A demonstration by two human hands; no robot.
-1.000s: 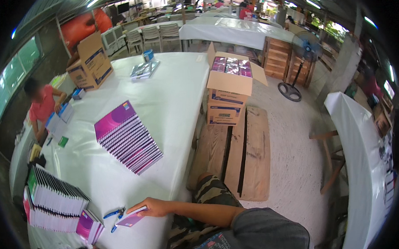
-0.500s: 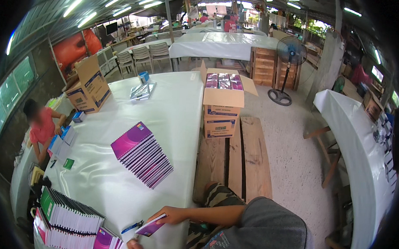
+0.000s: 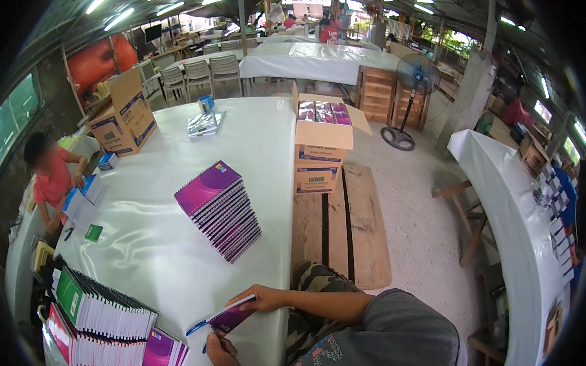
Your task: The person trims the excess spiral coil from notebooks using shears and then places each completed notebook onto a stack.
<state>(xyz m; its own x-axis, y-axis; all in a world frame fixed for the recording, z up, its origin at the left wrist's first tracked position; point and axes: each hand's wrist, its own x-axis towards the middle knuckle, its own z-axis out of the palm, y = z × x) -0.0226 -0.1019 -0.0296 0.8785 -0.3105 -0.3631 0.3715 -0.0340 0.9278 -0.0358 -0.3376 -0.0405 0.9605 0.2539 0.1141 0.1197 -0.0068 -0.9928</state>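
Note:
My right hand [image 3: 261,298] is closed on a small purple spiral notebook [image 3: 230,319], tilted above the white-covered table. Close to the notebook's lower corner, my left hand [image 3: 221,353] has its fingers drawn together; what they pinch is hidden. A slim blue tool [image 3: 197,327] lies against the notebook's left end, and another bit of blue shows beside my left fingers; its kind is unclear. Farther up the table stands a leaning stack of purple spiral notebooks [image 3: 220,209]. At lower left are rows of green-covered notebooks [image 3: 105,302] and a few purple ones [image 3: 161,351].
Two stacked cartons [image 3: 319,161] stand on a wooden bench [image 3: 362,230] right of the table [image 3: 137,210], the top one holding purple packs. Another carton [image 3: 124,122] is at far left, near a seated person [image 3: 54,181]. A fan [image 3: 409,100] stands beyond.
The view has shifted slightly. My right hand has tipped the notebook, so its spiral edge now shows. My left hand has moved up and right, with the blue tool now touching the notebook.

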